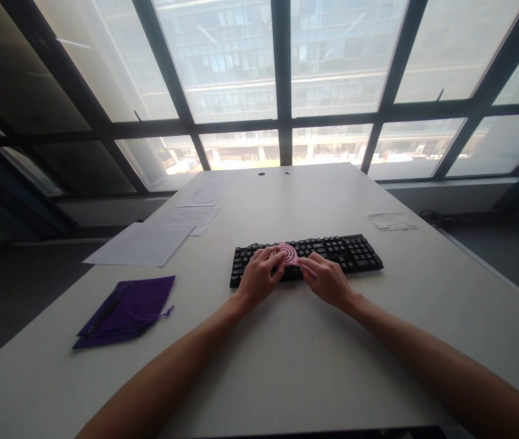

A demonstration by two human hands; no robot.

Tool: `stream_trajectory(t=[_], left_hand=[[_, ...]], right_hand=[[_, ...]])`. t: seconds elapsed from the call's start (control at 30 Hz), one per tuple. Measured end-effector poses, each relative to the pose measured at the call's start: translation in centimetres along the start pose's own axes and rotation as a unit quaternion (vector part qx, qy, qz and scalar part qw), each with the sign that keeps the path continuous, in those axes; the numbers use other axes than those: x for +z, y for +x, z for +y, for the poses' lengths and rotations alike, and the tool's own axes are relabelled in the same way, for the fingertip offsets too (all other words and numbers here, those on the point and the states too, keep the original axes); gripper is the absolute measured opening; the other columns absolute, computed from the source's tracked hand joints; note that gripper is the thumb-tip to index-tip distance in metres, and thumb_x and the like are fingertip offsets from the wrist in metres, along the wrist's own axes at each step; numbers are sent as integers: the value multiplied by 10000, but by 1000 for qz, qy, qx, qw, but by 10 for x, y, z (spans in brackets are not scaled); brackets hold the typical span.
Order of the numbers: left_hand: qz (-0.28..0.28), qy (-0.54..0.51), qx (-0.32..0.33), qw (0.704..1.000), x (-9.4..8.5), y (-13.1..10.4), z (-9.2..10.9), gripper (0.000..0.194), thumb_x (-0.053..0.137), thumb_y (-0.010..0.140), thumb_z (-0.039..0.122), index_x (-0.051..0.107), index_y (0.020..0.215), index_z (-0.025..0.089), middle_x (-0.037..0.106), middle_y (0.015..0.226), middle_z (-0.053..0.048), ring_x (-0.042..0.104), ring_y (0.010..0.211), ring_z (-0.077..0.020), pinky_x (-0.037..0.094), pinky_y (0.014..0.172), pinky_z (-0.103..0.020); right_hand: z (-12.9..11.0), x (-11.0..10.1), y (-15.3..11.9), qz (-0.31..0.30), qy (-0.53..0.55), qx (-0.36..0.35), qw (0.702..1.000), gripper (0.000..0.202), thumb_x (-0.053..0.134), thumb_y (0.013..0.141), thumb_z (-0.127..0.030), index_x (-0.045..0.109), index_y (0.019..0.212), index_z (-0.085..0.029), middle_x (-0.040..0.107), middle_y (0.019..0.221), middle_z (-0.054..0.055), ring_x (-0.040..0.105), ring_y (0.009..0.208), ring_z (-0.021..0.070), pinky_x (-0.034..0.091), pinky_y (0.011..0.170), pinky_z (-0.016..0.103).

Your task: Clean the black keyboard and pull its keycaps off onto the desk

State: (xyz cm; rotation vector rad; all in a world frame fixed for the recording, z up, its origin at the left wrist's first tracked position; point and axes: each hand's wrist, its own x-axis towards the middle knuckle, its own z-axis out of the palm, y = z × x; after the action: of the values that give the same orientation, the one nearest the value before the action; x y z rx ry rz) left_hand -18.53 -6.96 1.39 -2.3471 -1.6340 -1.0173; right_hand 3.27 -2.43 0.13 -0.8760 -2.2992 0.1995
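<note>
A pink round object with concentric rings and a short handle, perhaps a small fan, is held over a black keyboard. The fingers of my left hand grip its round part from the left. My right hand is closed round its handle on the right. Both hands are above the front edge of the keyboard and hide some of its keys. Whether the pink object touches the keys cannot be made out.
On the white table, a purple drawstring bag lies at the left, with paper sheets behind it. A clear plastic packet lies at the right. Windows stand beyond the far edge.
</note>
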Motion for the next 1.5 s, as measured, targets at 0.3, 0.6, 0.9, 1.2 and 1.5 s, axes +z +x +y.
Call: stream_trajectory(t=[0.3,0.6,0.9,1.2,1.5], left_hand=[[-5,8,-2,1000,-5,0,3,390,700,856,497,657,1161,257,637,1292,-64,579,1137,-276,498,991,-445],[10,49,-39,998,-3,0,1,304,664,900,423,636,1146,248,624,1312,-61,562,1135,-273,495,989,-442],[10,6,-12,1000,-2,0,5,266,691,882,406,644,1094,252,633,1292,-47,575,1144,-258,495,1001,-430],[-2,16,-13,1000,0,-1,6,311,660,905,405,639,1182,267,616,1313,-51,564,1166,-258,494,1010,-424],[8,72,-33,997,7,-2,-3,377,509,985,286,570,1355,254,544,1419,-90,514,1278,-289,434,1103,-476]], right_hand=[[-2,-5,0,-11,-11,3,1000,266,533,962,-287,680,1182,-262,726,983,51,683,830,177,457,714,240],[8,-18,4,-53,-45,-58,996,343,591,933,-327,659,1268,-292,717,912,28,649,760,152,407,655,225],[18,-22,3,-63,9,-124,990,346,588,902,-272,684,1233,-266,760,908,31,673,744,155,422,664,237],[20,-24,3,-89,47,-151,983,335,607,890,-325,701,1200,-239,695,717,5,596,611,135,406,629,245],[21,-14,3,-60,21,-139,988,297,576,969,-379,687,1203,-235,687,833,21,590,670,117,380,624,228]])
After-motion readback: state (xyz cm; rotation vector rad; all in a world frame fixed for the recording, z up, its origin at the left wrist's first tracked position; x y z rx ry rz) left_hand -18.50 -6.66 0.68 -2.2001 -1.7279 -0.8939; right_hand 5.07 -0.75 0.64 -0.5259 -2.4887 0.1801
